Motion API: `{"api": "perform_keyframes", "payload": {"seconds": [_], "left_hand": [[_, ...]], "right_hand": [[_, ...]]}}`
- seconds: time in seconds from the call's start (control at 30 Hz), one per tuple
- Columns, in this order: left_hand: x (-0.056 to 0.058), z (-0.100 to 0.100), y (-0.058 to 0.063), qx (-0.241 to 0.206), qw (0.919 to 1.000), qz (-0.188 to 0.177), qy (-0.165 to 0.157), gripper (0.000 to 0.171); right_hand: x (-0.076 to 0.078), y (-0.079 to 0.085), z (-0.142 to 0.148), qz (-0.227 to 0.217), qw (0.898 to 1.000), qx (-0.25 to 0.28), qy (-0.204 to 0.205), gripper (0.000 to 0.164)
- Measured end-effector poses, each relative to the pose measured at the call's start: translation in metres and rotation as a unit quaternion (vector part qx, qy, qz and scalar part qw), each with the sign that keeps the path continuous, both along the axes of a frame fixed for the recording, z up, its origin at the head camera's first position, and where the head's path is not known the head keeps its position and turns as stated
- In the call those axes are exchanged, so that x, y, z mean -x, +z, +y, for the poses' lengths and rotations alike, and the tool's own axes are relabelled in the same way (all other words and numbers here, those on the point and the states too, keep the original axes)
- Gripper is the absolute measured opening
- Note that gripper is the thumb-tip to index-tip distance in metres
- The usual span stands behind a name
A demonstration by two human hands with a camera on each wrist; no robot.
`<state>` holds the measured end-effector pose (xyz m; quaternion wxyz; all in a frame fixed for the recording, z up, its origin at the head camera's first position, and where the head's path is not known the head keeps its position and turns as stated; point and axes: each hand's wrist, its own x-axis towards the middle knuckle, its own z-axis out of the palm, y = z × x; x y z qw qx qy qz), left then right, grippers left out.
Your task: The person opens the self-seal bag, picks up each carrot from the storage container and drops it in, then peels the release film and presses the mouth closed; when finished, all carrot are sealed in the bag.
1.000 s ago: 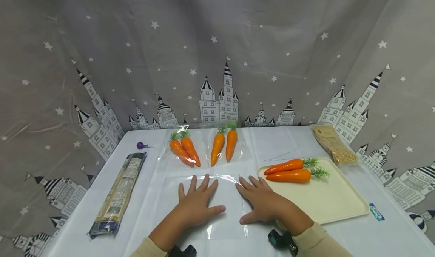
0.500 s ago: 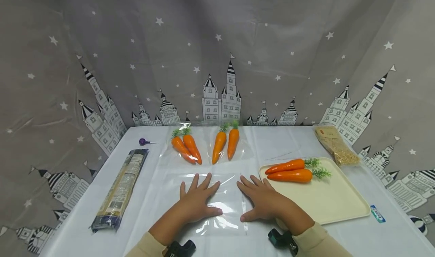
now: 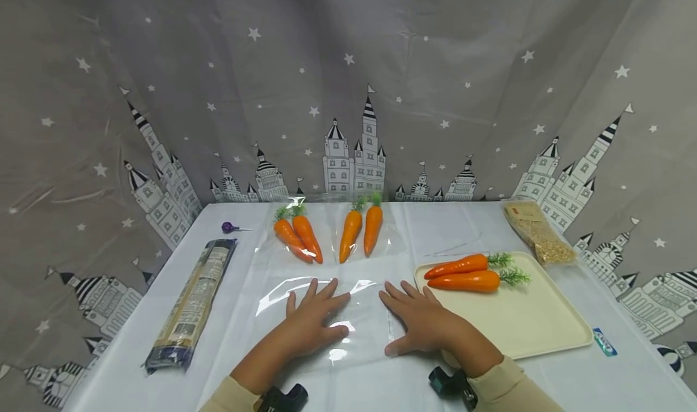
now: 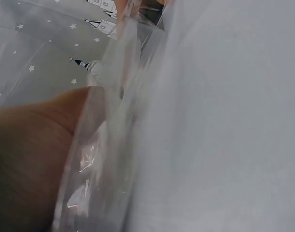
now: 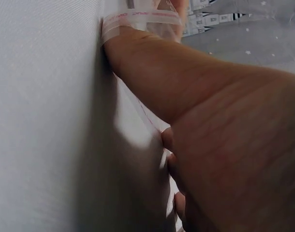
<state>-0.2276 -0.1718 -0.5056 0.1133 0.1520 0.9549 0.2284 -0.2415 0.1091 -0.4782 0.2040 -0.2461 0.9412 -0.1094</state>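
Note:
A flat clear plastic bag [image 3: 363, 318] lies on the white table beneath my hands. Spread fingers of my left hand [image 3: 313, 321] rest on its left part; in the left wrist view the film [image 4: 96, 169] stands up a little beside the thumb. My right hand [image 3: 416, 321], fingers also spread, rests on the bag's right edge. There, in the right wrist view, the thumb tip sits behind a clear strip [image 5: 138, 18] with red print. Beyond the hands lie two clear bags, each with two orange carrots, a left pair [image 3: 306, 239] and a right pair [image 3: 351, 236].
To the right, a cream tray [image 3: 536, 321] bears two carrots [image 3: 468, 281]. A bag of grains [image 3: 544, 236] is behind it, a small blue-green packet [image 3: 604, 342] beside it. At left lie a long wrapped package [image 3: 193, 303] and a purple lollipop [image 3: 229, 227].
My left hand has slid slightly left over the bag, and the shine on the film has shifted. The right hand stays in place. The head view has tilted a little.

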Motion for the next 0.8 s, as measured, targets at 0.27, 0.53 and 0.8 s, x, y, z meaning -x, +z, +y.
{"api": "perform_keyframes", "payload": {"seconds": [0.27, 0.53, 0.8], "left_hand": [[-0.001, -0.002, 0.002, -0.037, 0.9993, -0.004, 0.01, 0.064], [-0.005, -0.002, 0.001, -0.05, 0.9987, -0.002, 0.005, 0.062], [-0.002, -0.003, 0.002, -0.056, 0.9984, -0.002, 0.005, 0.063]], "right_hand": [[0.0, -0.004, 0.003, -0.007, 1.0, 0.02, -0.007, 0.109], [0.001, 0.006, 0.017, -0.008, 0.993, 0.111, -0.024, 0.1], [0.009, 0.034, 0.057, 0.058, 0.972, 0.207, -0.099, 0.074]]}}
